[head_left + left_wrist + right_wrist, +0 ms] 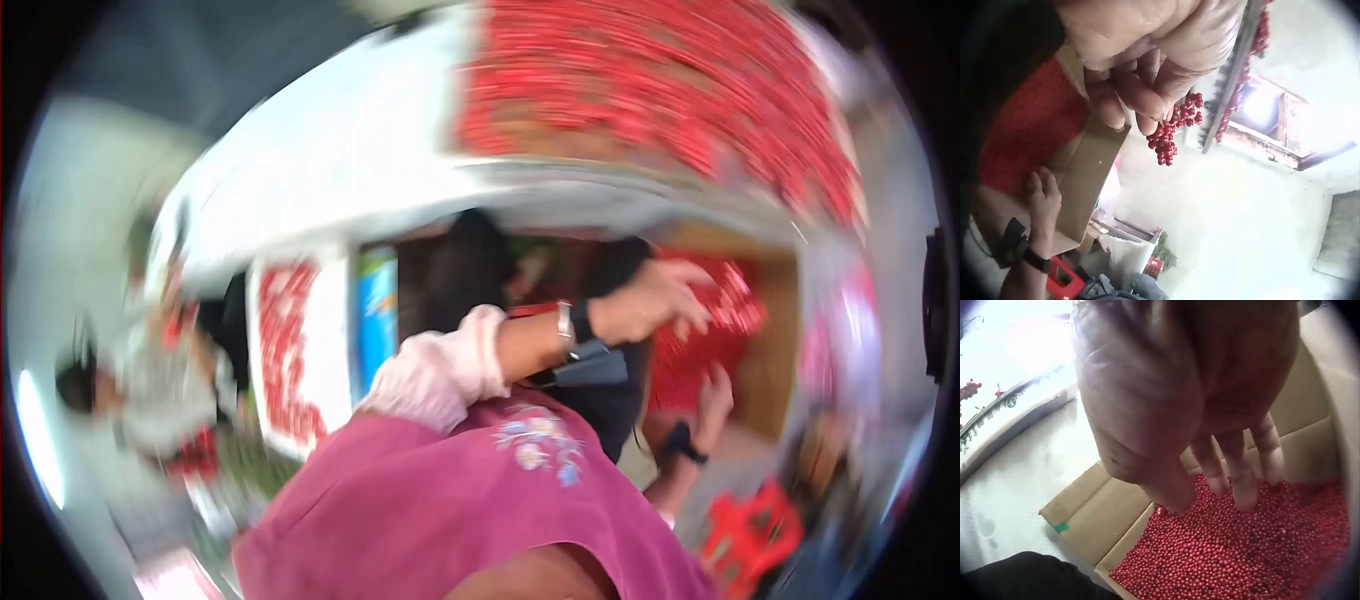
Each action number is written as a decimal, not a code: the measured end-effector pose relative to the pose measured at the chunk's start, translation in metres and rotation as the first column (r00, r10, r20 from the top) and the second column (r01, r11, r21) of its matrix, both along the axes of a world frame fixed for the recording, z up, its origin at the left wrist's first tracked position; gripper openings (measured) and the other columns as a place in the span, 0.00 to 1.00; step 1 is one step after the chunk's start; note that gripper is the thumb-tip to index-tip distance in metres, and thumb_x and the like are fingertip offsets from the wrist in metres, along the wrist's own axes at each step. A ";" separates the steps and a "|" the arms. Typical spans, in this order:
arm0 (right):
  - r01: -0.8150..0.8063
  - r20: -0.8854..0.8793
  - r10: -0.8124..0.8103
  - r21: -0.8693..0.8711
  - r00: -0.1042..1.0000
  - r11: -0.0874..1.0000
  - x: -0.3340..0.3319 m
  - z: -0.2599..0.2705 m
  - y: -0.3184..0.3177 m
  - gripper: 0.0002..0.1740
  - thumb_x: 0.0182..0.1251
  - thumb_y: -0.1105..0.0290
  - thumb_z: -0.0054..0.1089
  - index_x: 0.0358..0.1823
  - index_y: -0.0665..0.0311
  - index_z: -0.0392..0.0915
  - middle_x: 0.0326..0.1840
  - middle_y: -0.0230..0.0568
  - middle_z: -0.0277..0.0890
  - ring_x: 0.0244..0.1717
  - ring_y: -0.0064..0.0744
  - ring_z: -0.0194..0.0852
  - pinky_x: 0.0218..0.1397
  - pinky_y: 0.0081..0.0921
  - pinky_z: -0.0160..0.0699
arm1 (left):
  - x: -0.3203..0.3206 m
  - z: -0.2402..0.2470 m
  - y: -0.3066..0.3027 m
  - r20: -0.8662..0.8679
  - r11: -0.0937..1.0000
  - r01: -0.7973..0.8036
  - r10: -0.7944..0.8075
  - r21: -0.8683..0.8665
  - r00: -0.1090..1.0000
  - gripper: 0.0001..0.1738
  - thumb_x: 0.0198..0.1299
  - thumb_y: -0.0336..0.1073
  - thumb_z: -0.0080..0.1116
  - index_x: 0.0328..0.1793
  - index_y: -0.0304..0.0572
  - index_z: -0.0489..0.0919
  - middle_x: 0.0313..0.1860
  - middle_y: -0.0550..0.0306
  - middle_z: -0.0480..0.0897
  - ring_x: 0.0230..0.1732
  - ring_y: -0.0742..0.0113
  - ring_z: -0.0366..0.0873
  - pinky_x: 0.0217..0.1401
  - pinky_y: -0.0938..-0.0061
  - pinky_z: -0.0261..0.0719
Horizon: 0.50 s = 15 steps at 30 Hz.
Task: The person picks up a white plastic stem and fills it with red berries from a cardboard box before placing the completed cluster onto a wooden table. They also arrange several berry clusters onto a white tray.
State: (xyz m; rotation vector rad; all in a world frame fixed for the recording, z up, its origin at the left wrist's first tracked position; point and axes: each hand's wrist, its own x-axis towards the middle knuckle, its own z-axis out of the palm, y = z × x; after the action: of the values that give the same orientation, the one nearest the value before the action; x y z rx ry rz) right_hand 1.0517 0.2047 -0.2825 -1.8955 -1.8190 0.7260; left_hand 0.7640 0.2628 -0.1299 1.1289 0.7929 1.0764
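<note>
My left hand [645, 300] [1141, 69] pinches a cluster of red berries [1163, 142] [735, 305] between its thumb and fingers, above a cardboard box [775, 365] [1088, 172] [1113, 509]. Loose red beads or berries [680, 375] [1029, 128] [1210, 550] cover the inside of the box. Low over them, my right hand [712, 405] [1044, 203] [1191, 394] has its fingers extended downward, apart, with nothing visibly gripped. Whether its fingertips touch the berries cannot be told.
Rows of red berry stems [650, 75] lie on the white table [330, 140] beyond the box. A white tray [335, 350] with red pieces stands to the left, beside a blue packet [378, 310]. Another person [165, 390] sits far left. A red stool [750, 535] is at lower right.
</note>
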 end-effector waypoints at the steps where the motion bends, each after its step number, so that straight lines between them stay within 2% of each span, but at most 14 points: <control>1: -0.139 0.048 0.140 -0.033 0.989 0.990 0.010 -0.014 0.009 0.18 0.60 0.65 0.51 0.48 0.70 0.72 0.45 0.54 0.73 0.47 0.49 0.71 0.53 0.34 0.67 | -0.017 0.030 -0.015 0.218 0.899 0.040 0.063 -0.436 0.974 0.22 0.51 0.24 0.53 0.55 0.28 0.68 0.29 0.47 0.80 0.26 0.70 0.78 0.28 0.80 0.76; 2: -0.192 0.053 0.193 -0.027 0.980 0.981 0.004 -0.004 0.013 0.19 0.61 0.65 0.49 0.48 0.70 0.71 0.44 0.55 0.74 0.46 0.50 0.71 0.53 0.34 0.67 | -0.043 0.041 -0.031 0.195 0.898 -0.090 0.191 -0.431 0.962 0.22 0.51 0.24 0.53 0.55 0.28 0.68 0.29 0.47 0.80 0.26 0.70 0.78 0.28 0.80 0.76; 4: -0.303 0.207 0.307 -0.052 0.929 0.952 -0.010 0.007 0.023 0.17 0.58 0.67 0.52 0.45 0.70 0.72 0.42 0.57 0.73 0.44 0.55 0.70 0.50 0.39 0.68 | -0.086 0.060 -0.074 0.227 0.900 -0.171 0.279 -0.401 0.933 0.22 0.52 0.24 0.53 0.56 0.29 0.67 0.29 0.47 0.80 0.26 0.70 0.78 0.28 0.80 0.76; 5: -0.367 0.208 0.367 -0.040 0.907 0.929 -0.013 0.012 0.028 0.17 0.58 0.67 0.52 0.45 0.70 0.72 0.42 0.57 0.73 0.44 0.55 0.70 0.50 0.39 0.68 | -0.102 0.066 -0.094 0.250 0.907 -0.181 0.289 -0.380 0.924 0.23 0.52 0.24 0.53 0.56 0.30 0.67 0.29 0.47 0.80 0.27 0.70 0.78 0.28 0.80 0.76; 7: -0.443 0.153 0.455 -0.103 0.877 0.890 -0.020 0.019 0.048 0.17 0.59 0.67 0.51 0.46 0.71 0.72 0.44 0.58 0.73 0.45 0.56 0.70 0.50 0.39 0.68 | -0.139 0.075 -0.140 0.215 0.828 -0.372 0.489 -0.420 0.846 0.24 0.53 0.26 0.55 0.57 0.30 0.66 0.29 0.48 0.80 0.26 0.70 0.78 0.29 0.82 0.75; 9: -0.512 0.152 0.518 -0.080 0.842 0.855 -0.029 0.025 0.067 0.17 0.59 0.67 0.51 0.47 0.71 0.72 0.45 0.57 0.73 0.46 0.55 0.70 0.50 0.39 0.67 | -0.167 0.095 -0.189 0.135 0.679 -0.634 0.714 -0.370 0.687 0.25 0.53 0.27 0.55 0.57 0.29 0.65 0.29 0.49 0.80 0.25 0.70 0.77 0.30 0.81 0.74; 10: -0.527 0.158 0.532 -0.070 0.832 0.847 -0.033 0.030 0.075 0.17 0.59 0.67 0.50 0.47 0.71 0.72 0.46 0.57 0.72 0.47 0.54 0.70 0.51 0.39 0.67 | -0.183 0.101 -0.216 0.127 0.588 -0.714 0.798 -0.380 0.589 0.25 0.52 0.26 0.56 0.57 0.29 0.65 0.30 0.49 0.79 0.26 0.70 0.77 0.31 0.80 0.75; 13: -0.573 0.229 0.575 -0.082 0.785 0.815 -0.060 0.055 0.099 0.17 0.60 0.67 0.50 0.48 0.71 0.71 0.47 0.57 0.72 0.48 0.53 0.70 0.52 0.38 0.67 | -0.225 0.102 -0.294 0.092 0.271 -0.913 0.963 -0.304 0.255 0.27 0.51 0.25 0.56 0.58 0.30 0.65 0.32 0.50 0.79 0.28 0.71 0.76 0.34 0.78 0.76; 15: -0.588 0.343 0.599 -0.148 0.723 0.795 -0.083 0.071 0.109 0.17 0.60 0.68 0.50 0.48 0.71 0.71 0.48 0.56 0.72 0.48 0.51 0.70 0.52 0.36 0.67 | -0.249 0.089 -0.343 0.078 0.032 -0.932 0.997 -0.361 0.004 0.28 0.52 0.25 0.55 0.60 0.31 0.62 0.32 0.50 0.78 0.28 0.72 0.74 0.36 0.75 0.75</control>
State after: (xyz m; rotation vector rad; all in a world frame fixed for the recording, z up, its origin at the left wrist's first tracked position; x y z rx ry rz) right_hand 0.9689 0.3138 -0.2118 -1.5169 -2.7438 0.6006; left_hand 0.5147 -0.0798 -0.0406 -0.0893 1.4646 2.2389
